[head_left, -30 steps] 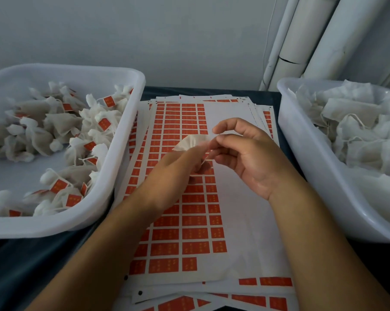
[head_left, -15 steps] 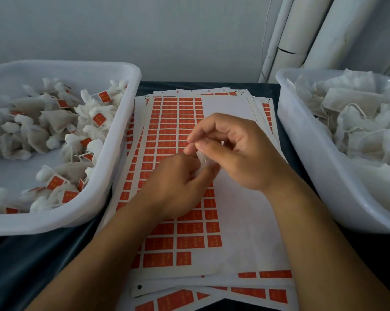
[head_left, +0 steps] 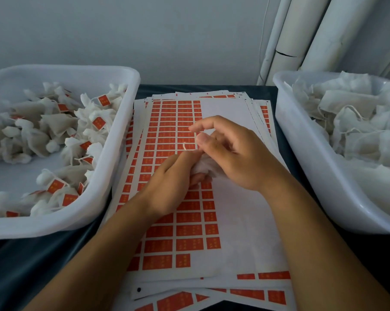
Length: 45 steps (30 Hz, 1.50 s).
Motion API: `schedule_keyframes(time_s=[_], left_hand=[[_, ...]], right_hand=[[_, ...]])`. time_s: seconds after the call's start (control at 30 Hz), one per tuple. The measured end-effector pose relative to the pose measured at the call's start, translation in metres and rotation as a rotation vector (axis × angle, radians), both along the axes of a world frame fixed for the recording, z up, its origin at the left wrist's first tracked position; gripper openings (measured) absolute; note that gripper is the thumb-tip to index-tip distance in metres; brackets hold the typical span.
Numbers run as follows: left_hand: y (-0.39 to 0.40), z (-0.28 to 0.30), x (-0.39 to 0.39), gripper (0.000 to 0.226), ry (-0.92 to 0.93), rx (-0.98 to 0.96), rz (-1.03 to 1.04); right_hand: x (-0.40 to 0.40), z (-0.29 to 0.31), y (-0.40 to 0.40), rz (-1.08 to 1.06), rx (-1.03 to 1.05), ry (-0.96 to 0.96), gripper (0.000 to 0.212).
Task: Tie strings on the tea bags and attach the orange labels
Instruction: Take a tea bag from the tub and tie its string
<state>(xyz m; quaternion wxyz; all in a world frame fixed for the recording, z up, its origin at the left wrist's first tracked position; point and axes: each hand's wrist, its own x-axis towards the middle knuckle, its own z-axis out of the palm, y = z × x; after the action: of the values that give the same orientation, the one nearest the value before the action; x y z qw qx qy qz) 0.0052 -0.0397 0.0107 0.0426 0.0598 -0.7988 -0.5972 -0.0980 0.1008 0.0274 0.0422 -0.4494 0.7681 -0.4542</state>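
Head view: both hands meet over the label sheets (head_left: pixel 189 225) in the middle of the desk (head_left: pixel 21 261). The left hand (head_left: pixel 167 182) grips a white tea bag (head_left: pixel 206 166). The right hand (head_left: pixel 232 153) pinches its string (head_left: pixel 185 146). A left bin (head_left: pixel 113 176) holds labeled bags, a right bin (head_left: pixel 301 158) plain ones.

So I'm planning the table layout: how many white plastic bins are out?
2. One bin sits left of the label sheets, holding labelled tea bags; the other bin sits right, holding unlabelled ones.
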Motion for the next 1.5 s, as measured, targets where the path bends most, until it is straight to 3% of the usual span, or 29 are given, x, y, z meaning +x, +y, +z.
schedule_keyframes(time_s=[0.37,0.6,0.77,0.93,1.03,1.27,1.5], left_hand=[[-0.008,-0.005,-0.005,0.046,-0.077,-0.019,0.12],[-0.013,-0.005,-0.006,0.039,-0.064,-0.059,0.197],[-0.014,0.0,-0.007,0.038,-0.134,0.223,0.24],[-0.015,0.0,-0.011,0.055,-0.216,0.3,0.311],[-0.017,0.002,-0.008,0.07,-0.197,0.272,0.256],[-0.015,0.003,-0.004,0.077,-0.138,0.084,0.219],[-0.011,0.008,-0.002,0.043,0.107,-0.053,0.09]], right_hand=[[-0.001,0.005,0.006,0.142,-0.001,-0.03,0.004],[-0.001,0.004,0.007,0.146,0.037,-0.044,0.011],[-0.001,0.004,0.007,0.115,0.055,-0.028,0.016],[0.0,0.004,0.007,0.103,0.09,-0.033,0.027],[0.0,0.003,0.007,0.069,0.096,0.013,0.026],[0.0,0.002,0.003,-0.024,0.087,0.014,0.016],[-0.003,0.003,0.0,-0.025,0.036,-0.152,0.007]])
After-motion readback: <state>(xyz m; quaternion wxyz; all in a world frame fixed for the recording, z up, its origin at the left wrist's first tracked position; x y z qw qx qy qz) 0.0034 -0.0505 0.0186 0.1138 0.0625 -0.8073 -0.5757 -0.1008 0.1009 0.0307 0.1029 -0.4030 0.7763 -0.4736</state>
